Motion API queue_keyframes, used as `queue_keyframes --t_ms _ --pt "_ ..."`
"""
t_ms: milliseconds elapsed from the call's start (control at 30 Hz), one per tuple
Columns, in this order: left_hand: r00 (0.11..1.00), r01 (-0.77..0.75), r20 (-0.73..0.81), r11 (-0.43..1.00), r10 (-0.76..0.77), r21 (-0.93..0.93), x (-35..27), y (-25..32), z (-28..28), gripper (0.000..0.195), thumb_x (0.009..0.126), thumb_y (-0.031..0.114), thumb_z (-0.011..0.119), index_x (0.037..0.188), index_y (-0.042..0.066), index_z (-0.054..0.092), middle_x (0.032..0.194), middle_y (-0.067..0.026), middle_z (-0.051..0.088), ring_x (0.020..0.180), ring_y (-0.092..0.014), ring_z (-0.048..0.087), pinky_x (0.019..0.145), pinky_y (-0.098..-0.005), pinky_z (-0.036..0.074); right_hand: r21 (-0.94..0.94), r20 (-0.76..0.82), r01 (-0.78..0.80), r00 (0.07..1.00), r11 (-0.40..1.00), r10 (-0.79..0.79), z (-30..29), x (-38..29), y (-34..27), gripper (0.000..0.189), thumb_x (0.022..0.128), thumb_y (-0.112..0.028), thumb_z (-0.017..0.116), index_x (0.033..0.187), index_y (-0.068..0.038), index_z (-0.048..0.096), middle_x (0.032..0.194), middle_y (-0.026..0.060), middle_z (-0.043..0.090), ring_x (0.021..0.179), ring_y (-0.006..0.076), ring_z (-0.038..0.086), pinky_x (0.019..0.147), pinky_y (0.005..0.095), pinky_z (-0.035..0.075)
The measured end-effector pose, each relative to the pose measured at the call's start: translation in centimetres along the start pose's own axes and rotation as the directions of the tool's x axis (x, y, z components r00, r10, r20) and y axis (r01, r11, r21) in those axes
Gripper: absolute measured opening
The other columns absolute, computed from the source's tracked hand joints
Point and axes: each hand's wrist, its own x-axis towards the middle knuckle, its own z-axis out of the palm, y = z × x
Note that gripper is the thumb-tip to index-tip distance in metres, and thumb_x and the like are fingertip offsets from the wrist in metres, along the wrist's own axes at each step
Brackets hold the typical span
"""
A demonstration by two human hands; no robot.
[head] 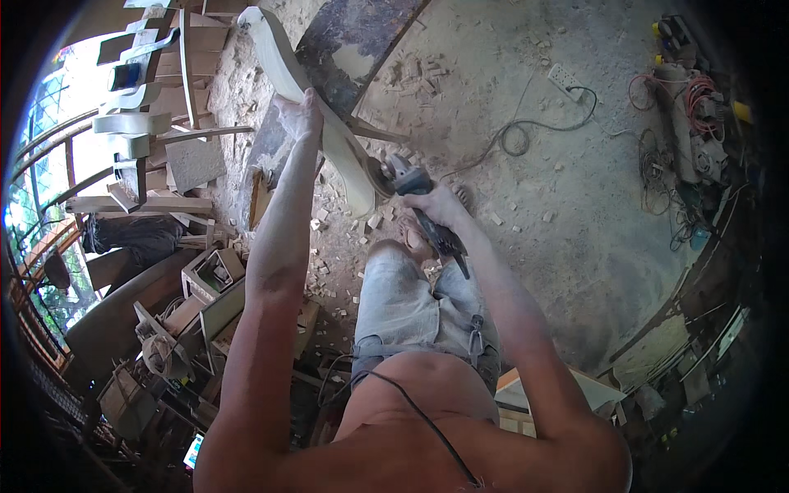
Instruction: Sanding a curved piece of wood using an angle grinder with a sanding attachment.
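Note:
My left hand [300,115] grips the upper half of a long, curved, pale wooden piece [341,148], its thumb laid across the top face. The piece runs slantwise from the upper left down to the front of my knees and lies against a dark, stained board [345,55]. In my right hand [439,205] is an angle grinder [413,180], held around its body. The grinder's round disc [377,175] meets or nearly meets the right edge of the wood near its lower end; contact cannot be told for sure.
Wood chips and offcuts [419,74] litter the dusty floor. A white power strip [564,81] with a dark cable lies at the upper right. Shaped wooden parts [131,123] are stacked at the left, above a wooden box [212,271]. Tools and coiled orange hose [701,105] line the right side.

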Motion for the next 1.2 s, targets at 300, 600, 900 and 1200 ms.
queue_keyframes --t_ms 300,600,900,1200 --pt "1.0 0.003 0.015 0.999 -0.002 -0.04 -0.9 1.7 0.3 0.069 0.088 0.032 0.086 0.137 0.001 0.049 0.121 -0.0327 0.074 0.117 -0.051 0.073 0.104 -0.0556 0.056 0.008 -0.025 -0.078 0.997 0.997 0.078 -0.1 6.4 -2.3 0.047 0.081 -0.044 0.092 0.098 -0.001 0.082 0.081 0.0063 0.076 0.07 0.0159 0.069 0.066 0.0343 0.055" --pt "0.998 0.052 0.024 0.998 -0.052 -0.033 -1.0 1.7 0.2 0.07 0.087 0.032 0.085 0.139 0.001 0.05 0.122 -0.0329 0.073 0.118 -0.052 0.071 0.103 -0.0568 0.055 0.135 0.04 -0.175 0.984 0.975 0.171 -0.3 5.3 -3.0 0.044 0.081 -0.043 0.091 0.092 -0.002 0.081 0.079 0.0049 0.076 0.065 0.016 0.07 0.062 0.0331 0.054" --pt "1.0 -0.005 0.025 0.998 0.006 -0.055 -0.3 1.3 0.3 0.077 0.087 0.034 0.084 0.145 0.0 0.045 0.123 -0.0327 0.073 0.118 -0.051 0.071 0.104 -0.0568 0.056 0.094 -0.038 -0.121 0.991 0.988 0.125 1.4 0.1 4.1 0.054 0.084 -0.051 0.086 0.095 0.002 0.08 0.077 0.007 0.075 0.067 0.0176 0.068 0.063 0.0353 0.053" --pt "0.999 0.003 0.039 1.0 -0.003 -0.022 0.4 -0.2 0.2 0.076 0.086 0.034 0.085 0.142 0.001 0.045 0.125 -0.0343 0.072 0.119 -0.05 0.072 0.106 -0.0553 0.055 0.353 -0.021 -0.036 0.999 0.935 0.047 4.1 -3.1 4.7 0.037 0.089 -0.037 0.086 0.091 -0.001 0.078 0.074 0.0061 0.073 0.06 0.0159 0.066 0.055 0.0348 0.052"
